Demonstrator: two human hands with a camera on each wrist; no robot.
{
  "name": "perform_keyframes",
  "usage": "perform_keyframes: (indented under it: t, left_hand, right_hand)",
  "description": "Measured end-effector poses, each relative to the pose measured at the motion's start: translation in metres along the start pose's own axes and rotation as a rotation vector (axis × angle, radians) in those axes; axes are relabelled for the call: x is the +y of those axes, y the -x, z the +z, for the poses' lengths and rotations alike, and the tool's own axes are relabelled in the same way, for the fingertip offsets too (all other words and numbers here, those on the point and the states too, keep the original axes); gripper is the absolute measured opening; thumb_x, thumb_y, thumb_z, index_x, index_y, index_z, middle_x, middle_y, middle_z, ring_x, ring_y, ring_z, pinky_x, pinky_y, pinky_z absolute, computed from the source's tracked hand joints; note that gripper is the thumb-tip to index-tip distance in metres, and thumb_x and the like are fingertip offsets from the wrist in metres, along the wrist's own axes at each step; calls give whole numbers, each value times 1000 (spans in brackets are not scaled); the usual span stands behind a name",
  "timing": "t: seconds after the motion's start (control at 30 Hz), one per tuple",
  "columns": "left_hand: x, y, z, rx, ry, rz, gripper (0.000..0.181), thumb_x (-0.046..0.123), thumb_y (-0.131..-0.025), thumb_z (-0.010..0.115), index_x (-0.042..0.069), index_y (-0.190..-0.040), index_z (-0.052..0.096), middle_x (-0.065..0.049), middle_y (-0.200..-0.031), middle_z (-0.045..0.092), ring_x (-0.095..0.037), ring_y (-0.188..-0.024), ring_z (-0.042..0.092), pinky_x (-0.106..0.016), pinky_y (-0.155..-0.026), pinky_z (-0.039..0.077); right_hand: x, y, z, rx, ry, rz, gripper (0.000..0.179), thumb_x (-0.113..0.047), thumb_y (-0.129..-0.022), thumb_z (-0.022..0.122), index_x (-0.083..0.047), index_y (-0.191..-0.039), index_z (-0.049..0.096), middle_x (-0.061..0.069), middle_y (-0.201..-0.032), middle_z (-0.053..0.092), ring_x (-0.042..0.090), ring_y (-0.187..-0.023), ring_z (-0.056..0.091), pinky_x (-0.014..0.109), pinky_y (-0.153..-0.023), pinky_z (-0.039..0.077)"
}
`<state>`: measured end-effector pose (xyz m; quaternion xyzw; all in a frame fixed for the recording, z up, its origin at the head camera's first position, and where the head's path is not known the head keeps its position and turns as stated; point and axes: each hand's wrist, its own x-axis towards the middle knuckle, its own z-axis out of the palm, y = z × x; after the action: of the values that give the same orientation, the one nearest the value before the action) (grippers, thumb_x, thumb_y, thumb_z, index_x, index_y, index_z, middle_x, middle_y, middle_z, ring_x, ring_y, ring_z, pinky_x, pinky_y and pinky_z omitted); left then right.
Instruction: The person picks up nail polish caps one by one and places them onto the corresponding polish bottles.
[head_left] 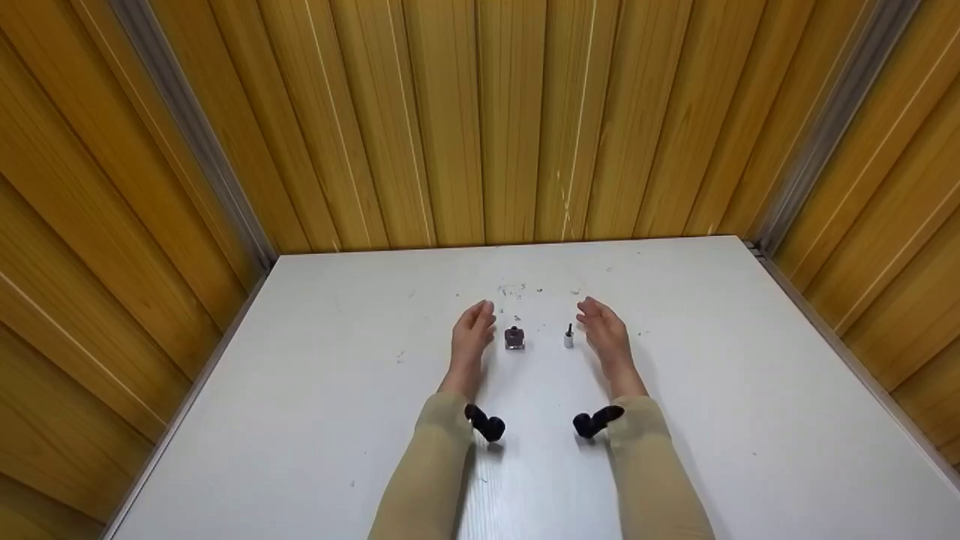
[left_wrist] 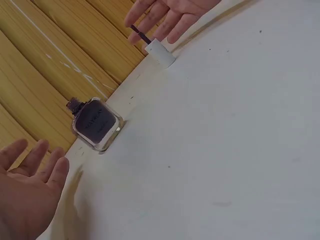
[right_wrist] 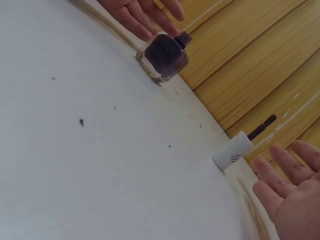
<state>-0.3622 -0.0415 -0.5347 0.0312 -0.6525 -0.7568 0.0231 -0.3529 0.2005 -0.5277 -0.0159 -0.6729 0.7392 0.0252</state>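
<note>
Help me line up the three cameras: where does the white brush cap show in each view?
Head: white brush cap, just right of and below centre, beside the right hand.
Left wrist: white brush cap, upper middle.
Right wrist: white brush cap, right of and below centre.
Shared landmark: the dark polish bottle, in all three views.

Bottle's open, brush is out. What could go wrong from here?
1. Spill: the polish bottle stands uncapped beside the left grip; a sideways bump could tip it onto the white table.
2. Smear: the white cap stands on end near the right grip, its dark brush pointing up. A careless reach might touch the brush or topple the cap; whether it's wet, I can't tell.
</note>
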Motion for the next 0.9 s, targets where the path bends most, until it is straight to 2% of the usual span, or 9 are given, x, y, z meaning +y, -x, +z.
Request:
perform_keyframes:
  t: [0.07, 0.17, 0.27, 0.4, 0.5, 0.7, 0.8, 0.9]
  left_hand:
    - [-4, 2, 0, -1, -59, 15, 60, 42, -102, 64, 4, -147, 52, -17, -148, 58, -33, -136, 57, -44, -115, 48]
    - [-10, 6, 1, -12, -159, 46, 57, 36, -99, 69, 2, -143, 57, -17, -143, 62, -31, -133, 60, -43, -113, 49]
    - [-14, 8, 2, -49, -188, 68, 57, 28, -97, 73, -2, -142, 56, -19, -142, 63, -32, -134, 59, -43, -115, 48]
    - [-17, 9, 3, -78, -225, 67, 56, 13, -92, 78, -4, -141, 57, -20, -141, 63, -33, -133, 60, -37, -112, 50]
    - [-19, 10, 4, -89, -283, 78, 52, 5, -90, 77, -5, -138, 59, -21, -139, 64, -33, -131, 62, -34, -110, 52]
    - [-21, 12, 7, -74, -441, 141, 44, 3, -89, 78, -2, -132, 66, -17, -133, 70, -31, -125, 66, -36, -108, 53]
    - [-20, 13, 8, -69, -504, 184, 42, 4, -89, 78, -1, -129, 68, -17, -130, 71, -31, -122, 67, -38, -106, 54]
    - [-20, 14, 9, -66, -551, 200, 41, 4, -89, 78, -1, -129, 69, -17, -129, 71, -31, -121, 67, -39, -106, 53]
  right_hand:
    - [10, -3, -3, 15, 29, 11, 62, -34, -108, 53, 2, -156, 36, 24, -159, 43, 38, -148, 42, 54, -128, 26]
    - [13, 0, -4, 19, 86, 30, 62, -30, -105, 61, 1, -154, 40, 22, -158, 46, 33, -146, 46, 48, -126, 32]
    - [15, 4, -5, 13, 127, 20, 62, -22, -101, 67, 2, -153, 43, 22, -157, 48, 34, -144, 49, 39, -122, 40]
    - [18, 8, -6, 14, 183, 10, 61, -10, -96, 73, 4, -149, 48, 26, -151, 52, 37, -140, 52, 17, -101, 51]
    - [21, 10, -7, 20, 235, 16, 57, -4, -93, 74, 5, -145, 53, 27, -146, 57, 38, -137, 55, 8, -87, 50]
    - [22, 12, -5, 37, 376, 17, 48, -4, -93, 73, 3, -138, 61, 24, -137, 64, 35, -128, 61, 12, -88, 50]
    - [21, 11, -4, 50, 414, 9, 44, -3, -92, 72, 3, -136, 63, 23, -133, 67, 33, -123, 63, 16, -90, 51]
    - [22, 11, -3, 51, 441, 4, 42, -3, -93, 71, 4, -134, 64, 24, -131, 68, 31, -120, 63, 18, -90, 51]
